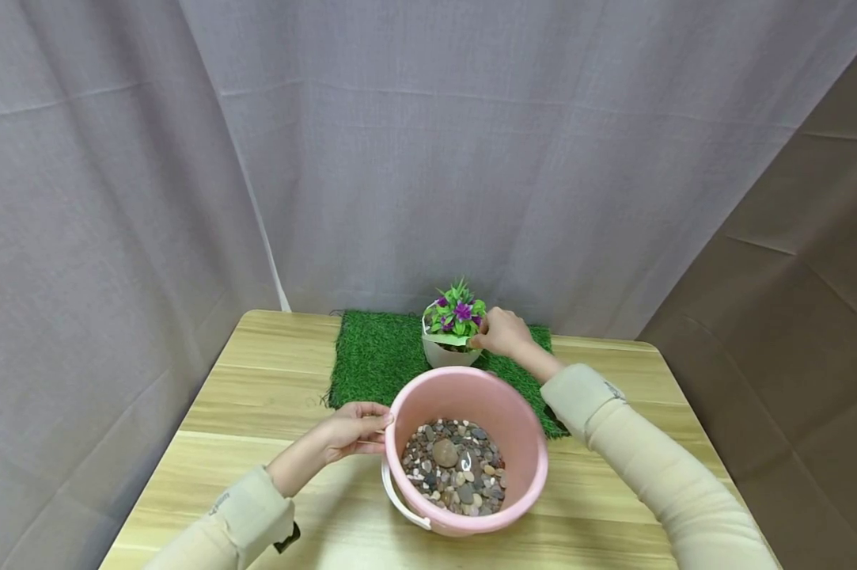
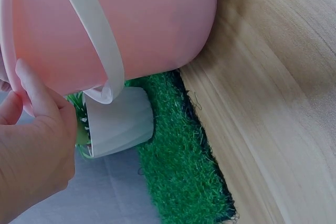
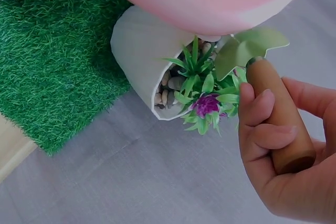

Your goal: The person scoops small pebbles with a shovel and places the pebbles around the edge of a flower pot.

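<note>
A pink bucket [image 1: 517, 439] stands on the table, with mixed pebbles [image 1: 464, 484] and one larger round stone [image 1: 445, 453] inside. My left hand [image 1: 353, 432] pinches the bucket's rim at its left side, fingers and thumb on either side of it. A white pot [image 1: 451, 356] behind the bucket holds pebbles and a plant with purple flowers [image 1: 462, 311]. With my right hand [image 1: 502, 332] I grip the wooden handle of a small trowel [image 3: 283, 116]. Its light green blade [image 3: 247, 48] is over the pot's opening beside the leaves; the blade's tip is hidden from me.
A green artificial-grass mat [image 1: 374, 356] lies at the back of the wooden table [image 1: 250, 443], under the pot. The bucket's white handle [image 1: 403, 500] hangs down on its near left side. Grey cloth [image 1: 428, 174] rises behind the table and brown cloth [image 1: 791, 332] at the right.
</note>
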`<action>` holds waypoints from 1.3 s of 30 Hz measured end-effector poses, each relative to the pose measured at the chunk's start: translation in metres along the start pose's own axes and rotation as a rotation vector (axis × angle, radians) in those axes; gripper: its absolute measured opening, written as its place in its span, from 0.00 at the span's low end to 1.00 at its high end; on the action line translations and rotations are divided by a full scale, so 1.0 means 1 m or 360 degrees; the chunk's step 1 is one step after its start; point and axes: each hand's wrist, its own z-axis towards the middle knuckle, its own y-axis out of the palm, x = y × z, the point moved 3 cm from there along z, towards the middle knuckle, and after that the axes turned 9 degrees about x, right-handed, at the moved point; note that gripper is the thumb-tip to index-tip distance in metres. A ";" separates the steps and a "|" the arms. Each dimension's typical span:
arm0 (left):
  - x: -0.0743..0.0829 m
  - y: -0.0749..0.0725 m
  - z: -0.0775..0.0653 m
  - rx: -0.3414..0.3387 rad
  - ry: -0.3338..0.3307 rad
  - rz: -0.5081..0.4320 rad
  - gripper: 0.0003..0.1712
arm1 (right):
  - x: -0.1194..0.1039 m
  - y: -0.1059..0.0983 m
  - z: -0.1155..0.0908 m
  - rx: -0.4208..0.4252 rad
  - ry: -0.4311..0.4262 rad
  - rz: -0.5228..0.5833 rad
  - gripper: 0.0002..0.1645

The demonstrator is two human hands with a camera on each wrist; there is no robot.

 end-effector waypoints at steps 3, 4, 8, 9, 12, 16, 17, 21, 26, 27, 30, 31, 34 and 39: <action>0.000 0.000 -0.001 0.0003 0.0004 0.0000 0.18 | 0.002 -0.003 -0.005 -0.0036 -0.0031 0.0024 0.28; -0.001 0.000 0.000 0.0005 0.0003 -0.0003 0.17 | 0.003 -0.005 -0.006 -0.0047 -0.0051 0.0032 0.27; -0.002 -0.001 0.000 0.0004 0.0009 0.0006 0.19 | 0.005 -0.012 -0.013 -0.0078 -0.0122 0.0086 0.18; -0.002 -0.002 0.000 -0.0001 0.0012 0.0009 0.20 | 0.005 -0.013 -0.015 -0.0084 -0.0134 0.0100 0.16; 0.000 -0.004 -0.001 0.0006 0.0015 0.0019 0.20 | 0.004 -0.018 -0.018 -0.0090 -0.0200 0.0153 0.11; 0.003 -0.007 -0.007 0.0016 0.0014 0.0010 0.19 | 0.002 -0.022 -0.024 -0.0083 -0.0301 0.0207 0.11; 0.003 -0.007 -0.008 0.0009 0.0016 0.0004 0.19 | 0.002 -0.024 -0.027 -0.0078 -0.0323 0.0212 0.11; -0.001 -0.003 -0.006 -0.0074 0.0051 -0.0009 0.23 | 0.007 -0.033 -0.044 -0.0068 -0.0408 0.0197 0.08; -0.007 -0.002 0.002 -0.0173 0.0120 -0.0049 0.26 | 0.009 -0.040 -0.065 -0.0143 -0.0534 0.0154 0.05; -0.006 -0.002 0.002 -0.0158 0.0108 -0.0043 0.26 | 0.009 -0.040 -0.068 -0.0166 -0.0559 0.0141 0.05; -0.004 0.001 0.000 -0.0076 0.0060 -0.0002 0.23 | 0.007 -0.038 -0.077 -0.0221 -0.0604 0.0091 0.05; -0.003 0.001 -0.001 -0.0060 0.0052 0.0003 0.22 | 0.006 -0.036 -0.080 -0.0223 -0.0623 0.0063 0.04; 0.000 0.003 -0.004 -0.0030 0.0034 0.0013 0.19 | 0.003 -0.029 -0.087 -0.0187 -0.0697 -0.0043 0.03; -0.001 0.001 -0.004 -0.0017 0.0027 0.0008 0.18 | -0.003 -0.010 -0.096 -0.0047 -0.0834 -0.0272 0.20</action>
